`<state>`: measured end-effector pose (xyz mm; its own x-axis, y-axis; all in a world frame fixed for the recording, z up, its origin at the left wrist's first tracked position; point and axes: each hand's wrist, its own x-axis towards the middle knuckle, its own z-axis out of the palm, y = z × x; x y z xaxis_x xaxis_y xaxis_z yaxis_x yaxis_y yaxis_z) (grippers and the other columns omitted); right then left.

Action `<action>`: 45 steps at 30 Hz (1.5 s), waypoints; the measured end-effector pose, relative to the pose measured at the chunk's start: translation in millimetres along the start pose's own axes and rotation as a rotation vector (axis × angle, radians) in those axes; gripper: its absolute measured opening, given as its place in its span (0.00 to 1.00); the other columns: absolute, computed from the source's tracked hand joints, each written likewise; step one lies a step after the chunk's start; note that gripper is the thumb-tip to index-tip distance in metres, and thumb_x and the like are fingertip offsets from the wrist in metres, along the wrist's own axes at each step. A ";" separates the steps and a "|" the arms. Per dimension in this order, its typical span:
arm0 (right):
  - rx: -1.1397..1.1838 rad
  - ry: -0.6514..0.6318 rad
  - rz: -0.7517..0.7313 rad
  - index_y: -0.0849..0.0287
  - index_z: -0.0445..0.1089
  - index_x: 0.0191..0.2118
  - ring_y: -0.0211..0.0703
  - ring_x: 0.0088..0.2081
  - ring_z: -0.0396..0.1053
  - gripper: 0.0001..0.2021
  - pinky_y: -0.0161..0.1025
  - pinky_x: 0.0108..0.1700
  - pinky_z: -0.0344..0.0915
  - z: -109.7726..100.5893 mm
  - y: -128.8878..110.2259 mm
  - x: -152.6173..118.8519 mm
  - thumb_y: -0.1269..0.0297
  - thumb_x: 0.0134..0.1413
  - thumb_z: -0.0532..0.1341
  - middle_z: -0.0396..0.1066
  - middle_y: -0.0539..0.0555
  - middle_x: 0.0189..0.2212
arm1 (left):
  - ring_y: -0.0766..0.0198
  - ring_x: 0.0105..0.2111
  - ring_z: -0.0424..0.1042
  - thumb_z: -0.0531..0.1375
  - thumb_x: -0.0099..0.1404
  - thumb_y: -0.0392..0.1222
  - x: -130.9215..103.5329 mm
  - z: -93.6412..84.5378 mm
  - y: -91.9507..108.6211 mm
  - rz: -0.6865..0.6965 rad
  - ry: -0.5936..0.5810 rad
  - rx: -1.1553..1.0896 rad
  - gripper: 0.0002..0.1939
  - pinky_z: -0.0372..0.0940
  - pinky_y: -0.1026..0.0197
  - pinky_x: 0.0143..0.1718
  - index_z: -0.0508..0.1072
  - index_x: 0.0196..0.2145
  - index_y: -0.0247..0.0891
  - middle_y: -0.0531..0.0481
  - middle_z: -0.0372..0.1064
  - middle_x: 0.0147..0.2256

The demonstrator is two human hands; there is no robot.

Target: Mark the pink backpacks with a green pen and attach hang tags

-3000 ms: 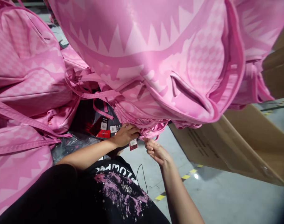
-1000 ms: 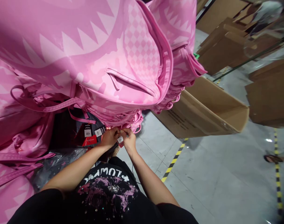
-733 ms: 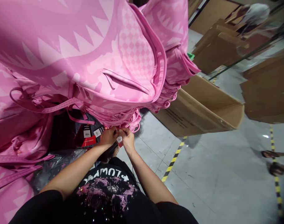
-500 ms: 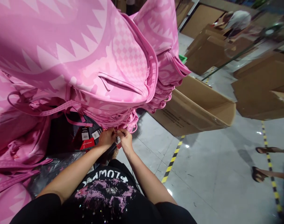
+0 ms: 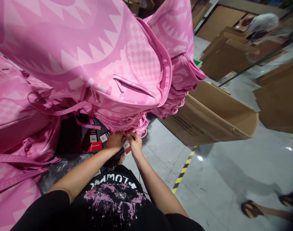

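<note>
Pink straps bunch beneath the large bag, and just below them a red-and-white tag sits between my hands; whether it is fastened, I cannot tell. My right hand has its grip nearly closed, pinching the tag's upper end. My left hand is curled beside it, its fingertips too hidden to judge.

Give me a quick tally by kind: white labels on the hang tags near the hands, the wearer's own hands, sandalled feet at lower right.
White labels: 3
Wearer's hands, left hand and right hand: 2
Sandalled feet: 2
Total: 7
</note>
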<state>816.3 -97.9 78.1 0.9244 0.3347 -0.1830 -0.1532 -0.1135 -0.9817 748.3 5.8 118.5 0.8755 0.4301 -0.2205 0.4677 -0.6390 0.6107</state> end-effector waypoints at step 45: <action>-0.098 0.016 -0.020 0.63 0.74 0.32 0.42 0.33 0.67 0.16 0.41 0.40 0.64 10.1 10.2 -4.9 0.53 0.41 0.67 0.73 0.52 0.29 | 0.59 0.38 0.74 0.55 0.65 0.38 -2.0 9.7 -27.8 0.053 0.029 -0.220 0.09 0.61 0.62 0.35 0.75 0.39 0.41 0.49 0.77 0.37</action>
<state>806.7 -91.3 68.5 0.9324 0.3230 -0.1621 -0.1010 -0.1979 -0.9750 734.7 16.6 94.7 0.8928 0.4197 -0.1633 0.3802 -0.5080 0.7729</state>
